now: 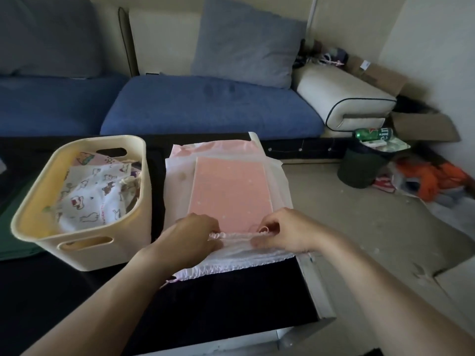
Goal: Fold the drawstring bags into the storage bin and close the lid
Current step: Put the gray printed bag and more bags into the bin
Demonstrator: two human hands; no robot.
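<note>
A pink drawstring bag (228, 191) with a white translucent border lies flat on the dark table (231, 299), its gathered drawstring edge nearest me. My left hand (191, 237) pinches that ruffled edge on the left. My right hand (280, 231) pinches it on the right, beside a small pink cord loop. Left of the bag stands the cream storage bin (84, 250) with handle slots. Inside it lie several printed white drawstring bags (92, 196). No lid is in view.
A blue sofa (205, 106) with a grey cushion (246, 42) runs behind the table. A cream cushion (344, 98) sits at its right end. Right of the table, the floor holds a dark bin with a green can (372, 133), cardboard boxes and orange clutter.
</note>
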